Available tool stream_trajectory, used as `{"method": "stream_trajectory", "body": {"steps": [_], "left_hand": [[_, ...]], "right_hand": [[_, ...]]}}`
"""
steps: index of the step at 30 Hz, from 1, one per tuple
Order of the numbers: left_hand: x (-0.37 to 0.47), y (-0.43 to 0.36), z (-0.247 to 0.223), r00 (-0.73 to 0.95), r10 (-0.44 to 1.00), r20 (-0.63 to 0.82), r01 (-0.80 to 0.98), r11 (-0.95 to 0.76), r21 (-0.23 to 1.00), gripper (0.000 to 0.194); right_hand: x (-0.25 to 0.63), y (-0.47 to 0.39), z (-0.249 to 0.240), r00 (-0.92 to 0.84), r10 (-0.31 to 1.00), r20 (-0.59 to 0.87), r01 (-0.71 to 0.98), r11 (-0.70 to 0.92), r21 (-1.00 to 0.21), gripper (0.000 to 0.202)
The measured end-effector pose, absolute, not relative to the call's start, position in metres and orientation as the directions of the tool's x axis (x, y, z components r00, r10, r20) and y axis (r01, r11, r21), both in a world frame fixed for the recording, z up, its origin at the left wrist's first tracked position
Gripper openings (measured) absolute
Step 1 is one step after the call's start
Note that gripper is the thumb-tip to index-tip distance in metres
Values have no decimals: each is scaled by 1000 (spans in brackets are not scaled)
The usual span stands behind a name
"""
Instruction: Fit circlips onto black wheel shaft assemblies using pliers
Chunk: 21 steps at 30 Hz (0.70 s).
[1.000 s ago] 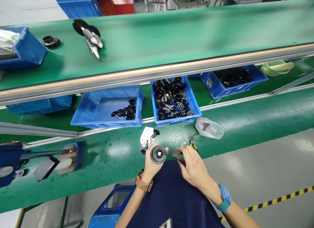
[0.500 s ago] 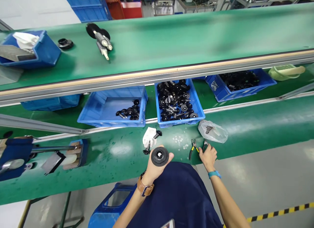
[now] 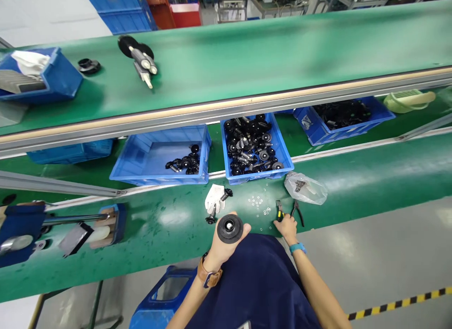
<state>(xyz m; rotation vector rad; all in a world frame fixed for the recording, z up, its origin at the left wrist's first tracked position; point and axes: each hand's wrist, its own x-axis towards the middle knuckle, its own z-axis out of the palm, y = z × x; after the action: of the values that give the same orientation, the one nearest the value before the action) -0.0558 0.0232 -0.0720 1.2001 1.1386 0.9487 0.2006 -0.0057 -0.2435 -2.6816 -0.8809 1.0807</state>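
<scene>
My left hand (image 3: 226,246) is closed round a black disc-shaped part (image 3: 230,229), its light-coloured centre pin facing up. Over at the bench's front edge, my right hand (image 3: 288,227) has its fingers wrapped on the handles of the yellow-and-black pliers (image 3: 280,210), whose jaws point away from me. Just right of that hand lie black-handled pliers (image 3: 297,211), handles spread. A white glove (image 3: 213,197) with two black shafted parts (image 3: 226,194) on it is beyond my left hand. Small white rings (image 3: 257,201) are scattered between the glove and the pliers.
A blue bin full of black parts (image 3: 291,166) stands behind the rings. Left of it sits a blue bin (image 3: 141,152) with fewer parts. A clear plastic bag (image 3: 312,191) lies right. A clamp-like fixture (image 3: 113,225) is at left; a raised green shelf (image 3: 247,60) runs across the back.
My right hand has moved left from the black-handled pliers, now lying free with handles spread, to the yellow-and-black pliers. My left hand still holds the disc-shaped part.
</scene>
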Motion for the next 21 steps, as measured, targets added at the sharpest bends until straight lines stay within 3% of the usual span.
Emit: {"method": "stream_trajectory", "body": {"steps": [6,10,12,16,21], "left_hand": [[-57,30,-62,175,981,-84,134,61,989,41],[-58,34,-56,131,991,10,256,-43,966,40],[-58,35,-57,116,990,75,312,-108,944,38],[-61,35,-60,133,973,188,408,-227,885,35],[-65,33,-66,163,960,229,446,-278,850,35]], "right_hand": [[206,-6,-189,269,701,-661,239,-713,-659,39],[193,-15,-123,60,828,-557,166,-559,-812,50],[182,-21,-85,-88,903,-420,267,-385,-883,41],[158,-30,-28,-210,955,-208,619,-35,-784,27],[144,-32,-18,-266,962,-62,764,172,-622,21]]}}
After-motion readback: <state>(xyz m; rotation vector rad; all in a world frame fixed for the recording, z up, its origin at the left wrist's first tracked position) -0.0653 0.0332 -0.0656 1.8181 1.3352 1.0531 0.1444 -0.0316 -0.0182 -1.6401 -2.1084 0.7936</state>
